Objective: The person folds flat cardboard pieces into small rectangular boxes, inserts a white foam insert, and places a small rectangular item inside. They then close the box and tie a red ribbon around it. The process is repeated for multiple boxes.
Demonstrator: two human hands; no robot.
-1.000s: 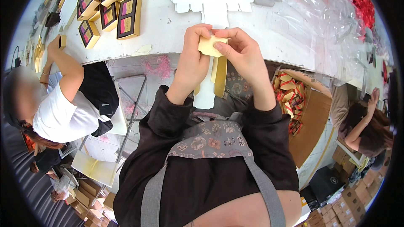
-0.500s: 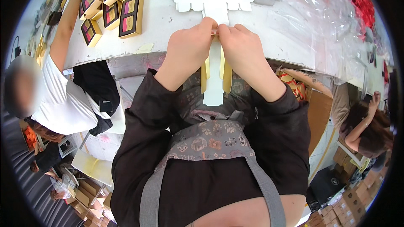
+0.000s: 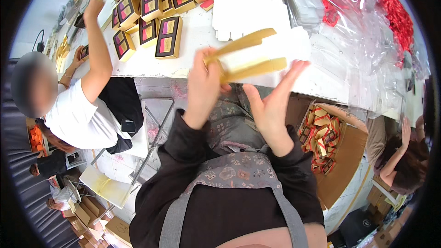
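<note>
In my left hand (image 3: 203,87) is a partly folded gold card box blank (image 3: 255,70), its two long gold flaps pointing right over the table edge. The fingers close round its left end; motion blurs them somewhat. My right hand (image 3: 273,108) is just below and right of the blank, thumb and fingers spread, holding nothing. Whether its fingertips touch the blank's far end cannot be made out. Beyond the blank, flat white card blanks (image 3: 250,11) lie stacked on the white table (image 3: 195,41).
Gold boxes with dark divided fronts (image 3: 168,36) are piled at the far left. Clear plastic trays (image 3: 301,0), plastic film (image 3: 353,32) and red shred (image 3: 390,4) cover the far right. A carton (image 3: 347,156) of small wrapped pieces stands below right. A co-worker in white (image 3: 87,115) sits left.
My hands have parted from their pinch together. The left has swung the blank from upright to pointing right, and the right has opened and moved lower. The view has shifted, showing more of the carton.
</note>
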